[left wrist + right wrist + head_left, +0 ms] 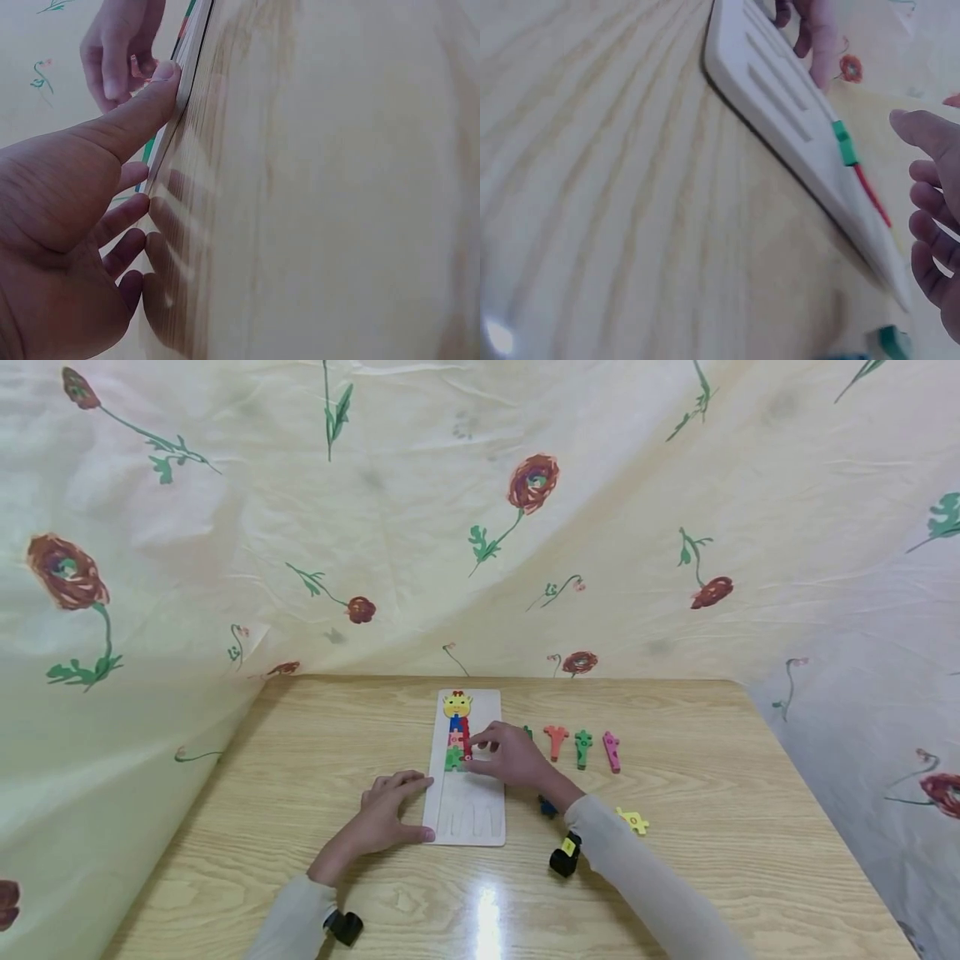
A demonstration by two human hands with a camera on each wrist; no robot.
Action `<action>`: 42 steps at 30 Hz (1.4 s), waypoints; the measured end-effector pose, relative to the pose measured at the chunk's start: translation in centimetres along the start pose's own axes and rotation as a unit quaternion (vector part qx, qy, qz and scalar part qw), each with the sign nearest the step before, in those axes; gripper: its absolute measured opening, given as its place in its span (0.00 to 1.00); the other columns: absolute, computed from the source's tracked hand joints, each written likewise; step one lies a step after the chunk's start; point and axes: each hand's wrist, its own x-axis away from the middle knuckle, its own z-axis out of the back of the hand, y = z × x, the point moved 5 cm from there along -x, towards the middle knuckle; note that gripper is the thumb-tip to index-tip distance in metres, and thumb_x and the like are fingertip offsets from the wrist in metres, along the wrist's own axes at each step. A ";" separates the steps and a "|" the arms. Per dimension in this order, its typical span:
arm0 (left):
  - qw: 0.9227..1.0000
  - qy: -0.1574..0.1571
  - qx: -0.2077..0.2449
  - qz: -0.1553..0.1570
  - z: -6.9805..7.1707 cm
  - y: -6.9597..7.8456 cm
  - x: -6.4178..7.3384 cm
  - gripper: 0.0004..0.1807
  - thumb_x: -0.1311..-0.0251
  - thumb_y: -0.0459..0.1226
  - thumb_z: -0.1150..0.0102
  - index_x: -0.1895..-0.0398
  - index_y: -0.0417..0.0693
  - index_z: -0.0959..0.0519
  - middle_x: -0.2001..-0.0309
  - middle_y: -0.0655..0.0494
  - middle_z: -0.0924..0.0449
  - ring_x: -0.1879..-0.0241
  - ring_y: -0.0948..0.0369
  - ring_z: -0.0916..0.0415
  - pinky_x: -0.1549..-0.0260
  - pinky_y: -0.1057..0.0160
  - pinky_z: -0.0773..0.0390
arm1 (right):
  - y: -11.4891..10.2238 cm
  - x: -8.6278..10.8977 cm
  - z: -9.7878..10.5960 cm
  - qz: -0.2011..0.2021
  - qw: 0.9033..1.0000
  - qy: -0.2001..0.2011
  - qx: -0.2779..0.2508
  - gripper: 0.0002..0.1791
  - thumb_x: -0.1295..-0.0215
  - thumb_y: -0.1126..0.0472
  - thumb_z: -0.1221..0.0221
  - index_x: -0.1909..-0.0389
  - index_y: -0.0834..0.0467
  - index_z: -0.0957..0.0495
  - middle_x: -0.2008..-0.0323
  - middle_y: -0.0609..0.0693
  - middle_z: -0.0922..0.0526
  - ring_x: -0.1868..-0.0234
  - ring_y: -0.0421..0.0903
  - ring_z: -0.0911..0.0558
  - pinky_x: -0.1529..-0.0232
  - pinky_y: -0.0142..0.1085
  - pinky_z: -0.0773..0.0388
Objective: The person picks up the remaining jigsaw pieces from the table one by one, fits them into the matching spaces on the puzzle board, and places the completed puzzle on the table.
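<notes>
A white puzzle board (472, 810) lies lengthwise before me, with a yellow giraffe head (457, 704) at its far end. Below the head sit blue, pink and green puzzle pieces (454, 758), with a narrow red strip (466, 739) along their right side. My left hand (386, 814) rests against the board's left edge, thumb and fingers spread and touching it. Over the board's right part, my right hand (513, 756) has its thumb and fingertips near the red strip. In the right wrist view its fingers (930, 199) are loosely bent and nothing shows between them.
Right of the board lie an orange piece (555, 739), a green piece (583, 747) and a pink piece (612, 752). A yellow piece (633, 820) is nearer, and a dark blue piece (548, 807) is partly under my right forearm. Flowered cloth (420, 543) hangs behind the wooden table (337, 727).
</notes>
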 end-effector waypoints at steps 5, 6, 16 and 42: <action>1.000 0.007 0.004 0.006 0.0 0.1 0.2 0.45 0.51 0.53 0.21 0.28 0.58 0.27 0.27 0.53 0.34 0.31 0.47 0.44 0.38 0.39 0.45 | -0.8 1.6 2.1 0.014 1.000 -0.007 0.002 0.25 0.38 0.44 0.29 0.45 0.55 0.14 0.56 0.49 0.15 0.57 0.45 0.19 0.61 0.36 0.22; 1.000 0.009 0.006 0.006 0.0 0.1 0.2 0.45 0.51 0.53 0.21 0.28 0.57 0.27 0.27 0.53 0.34 0.31 0.47 0.44 0.38 0.39 0.45 | -1.0 2.0 2.6 0.018 1.000 -0.008 0.001 0.26 0.38 0.45 0.29 0.44 0.55 0.14 0.56 0.50 0.15 0.57 0.47 0.18 0.61 0.36 0.21; 1.000 0.005 0.009 -0.001 -0.3 0.1 0.1 0.45 0.51 0.52 0.21 0.27 0.57 0.28 0.27 0.53 0.35 0.31 0.47 0.45 0.37 0.40 0.45 | -1.5 6.6 7.5 0.066 0.997 0.038 0.008 0.24 0.38 0.49 0.28 0.45 0.55 0.15 0.55 0.50 0.15 0.58 0.53 0.17 0.60 0.48 0.17; 1.000 0.005 0.008 0.014 -0.1 0.1 0.1 0.44 0.51 0.52 0.21 0.28 0.60 0.27 0.27 0.55 0.35 0.30 0.47 0.46 0.35 0.39 0.47 | 4.0 18.2 14.1 0.006 0.989 0.122 0.087 0.23 0.42 0.53 0.25 0.45 0.53 0.14 0.58 0.40 0.17 0.60 0.40 0.22 0.62 0.41 0.19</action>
